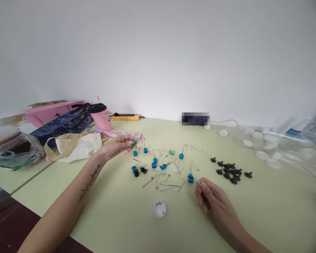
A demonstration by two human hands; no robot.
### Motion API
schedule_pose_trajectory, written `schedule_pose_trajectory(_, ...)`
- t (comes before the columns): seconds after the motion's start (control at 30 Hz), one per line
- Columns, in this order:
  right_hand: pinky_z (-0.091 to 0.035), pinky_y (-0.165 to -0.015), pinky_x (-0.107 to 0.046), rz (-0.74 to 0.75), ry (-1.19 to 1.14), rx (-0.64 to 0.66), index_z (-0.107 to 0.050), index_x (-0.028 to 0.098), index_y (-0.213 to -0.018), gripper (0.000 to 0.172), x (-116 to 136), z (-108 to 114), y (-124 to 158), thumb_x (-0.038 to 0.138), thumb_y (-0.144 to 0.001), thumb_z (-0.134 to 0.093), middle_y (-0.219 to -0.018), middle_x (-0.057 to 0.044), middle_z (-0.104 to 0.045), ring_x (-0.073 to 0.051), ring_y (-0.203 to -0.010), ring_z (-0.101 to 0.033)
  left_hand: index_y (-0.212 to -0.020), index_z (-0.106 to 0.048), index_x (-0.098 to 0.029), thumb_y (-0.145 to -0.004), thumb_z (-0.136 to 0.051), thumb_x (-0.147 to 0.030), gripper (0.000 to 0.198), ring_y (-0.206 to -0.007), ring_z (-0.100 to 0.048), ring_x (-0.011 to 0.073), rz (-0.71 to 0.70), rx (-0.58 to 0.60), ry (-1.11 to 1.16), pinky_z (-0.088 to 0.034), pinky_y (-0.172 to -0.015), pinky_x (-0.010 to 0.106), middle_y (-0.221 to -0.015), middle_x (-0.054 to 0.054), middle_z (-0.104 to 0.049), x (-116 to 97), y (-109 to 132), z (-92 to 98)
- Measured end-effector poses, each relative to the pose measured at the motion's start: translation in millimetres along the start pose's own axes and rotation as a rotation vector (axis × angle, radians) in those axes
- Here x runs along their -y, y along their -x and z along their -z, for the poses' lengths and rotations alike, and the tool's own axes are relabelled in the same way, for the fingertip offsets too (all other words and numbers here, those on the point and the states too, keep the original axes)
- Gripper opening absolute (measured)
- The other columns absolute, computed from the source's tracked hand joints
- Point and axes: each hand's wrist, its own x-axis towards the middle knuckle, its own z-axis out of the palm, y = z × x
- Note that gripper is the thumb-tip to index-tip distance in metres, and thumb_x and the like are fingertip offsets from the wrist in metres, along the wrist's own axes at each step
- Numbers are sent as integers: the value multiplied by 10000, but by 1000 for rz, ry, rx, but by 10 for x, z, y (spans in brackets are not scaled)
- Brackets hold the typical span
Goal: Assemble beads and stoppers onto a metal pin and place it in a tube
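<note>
My left hand (117, 146) is raised over the table's left-middle, closed on a small shiny green part (133, 143) with a thin metal wire sticking up from it. Lower right, the fingers of my right hand (213, 196) pinch a thin bent metal wire (197, 173), its bent end pointing up and left. Just left of that wire stands a blue part (190, 178) with its own wire upright. Between the hands lie several loose metal wires (171, 185), more blue parts (181, 156), black parts (143, 170) and another green part (171, 152).
A white round lid (160, 209) with small grey bits sits in front. Black disc-based pieces (230, 170) cluster at right, with clear tubes (287, 137) and white caps (262, 155) beyond. A pink cup (102, 117), cloth bag (77, 144) and yellow power strip (126, 117) stand at back left.
</note>
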Motion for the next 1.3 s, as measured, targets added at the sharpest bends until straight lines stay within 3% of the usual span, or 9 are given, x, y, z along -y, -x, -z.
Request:
schedule_pose_trajectory(0.13, -279, -523, -247, -29, 69, 24, -451, 194, -641, 462, 44, -15, 8, 535, -947, -394, -574, 34, -415, -110, -529, -324, -1028, -676, -141, -762, -725, -311, 320, -574, -482, 71, -15, 11, 265, -425, -585, 217, -818, 57, -648, -37, 34, -215)
schedule_pose_trajectory(0.33, -322, -522, -251, 12, 81, 47, -528, 192, -676, 457, 116, -29, 35, 509, -960, -364, -610, 8, -475, -124, -537, -373, -1020, -652, -135, -808, -689, -282, 261, -693, -600, 96, 44, 117, 367, -494, -668, 215, -953, 93, -673, -152, 165, -975)
schedule_pose_trajectory(0.47, -390, -616, -278, 214, 207, 1, -559, 202, -662, 427, 100, -33, 64, 452, -963, -387, -823, -54, -582, -163, -663, -491, -881, -607, -139, -741, -746, -263, 233, -599, -630, 107, 18, 136, 303, -514, -577, 231, -928, 83, -685, -164, 268, -1393)
schedule_pose_trajectory(0.53, -395, -624, -276, 297, 269, 37, -557, 209, -652, 415, 77, -41, 85, 425, -965, -393, -771, -47, -568, -171, -679, -510, -847, -568, -148, -703, -770, -260, 272, -572, -636, 121, 22, 142, 304, -520, -547, 246, -884, 71, -688, -141, 296, -1515)
schedule_pose_trajectory(0.67, -369, -527, -252, 241, 306, 172, -585, 210, -718, 397, 24, -66, 119, 425, -974, -370, -583, 4, -527, -131, -512, -472, -824, -546, -155, -646, -800, -252, 325, -553, -638, 142, 63, 167, 317, -517, -502, 250, -794, 48, -674, -71, 319, -1639)
schedule_pose_trajectory(0.87, -334, -465, -235, 158, 252, 151, -579, 204, -783, 354, -4, -86, 106, 456, -956, -400, -568, 22, -543, -105, -444, -440, -867, -681, -124, -692, -767, -259, 237, -610, -656, 148, 116, 194, 212, -550, -643, 282, -748, 60, -681, -8, 338, -1703)
schedule_pose_trajectory(1.03, -343, -488, -231, 129, 250, 138, -576, 194, -724, 375, 20, -73, 98, 448, -953, -421, -583, 11, -541, -113, -504, -460, -923, -691, -123, -770, -702, -335, 261, -737, -700, 177, 137, 218, 246, -552, -752, 302, -945, 109, -701, -17, 332, -1687)
schedule_pose_trajectory(1.17, -342, -496, -229, 154, 278, 147, -600, 189, -703, 392, 22, -72, 98, 417, -963, -414, -526, 25, -499, -108, -491, -433, -796, -594, -143, -666, -789, -259, 262, -654, -688, 174, 125, 186, 301, -562, -679, 314, -809, 69, -701, 27, 317, -1692)
schedule_pose_trajectory(1.3, -351, -497, -230, 205, 299, 197, -667, 200, -887, 311, 8, -84, 87, 373, -963, -421, -620, 9, -570, -103, -488, -450, -829, -581, -154, -622, -805, -207, 309, -596, -667, 166, 139, 189, 302, -559, -614, 305, -675, 26, -672, 89, 305, -1722)
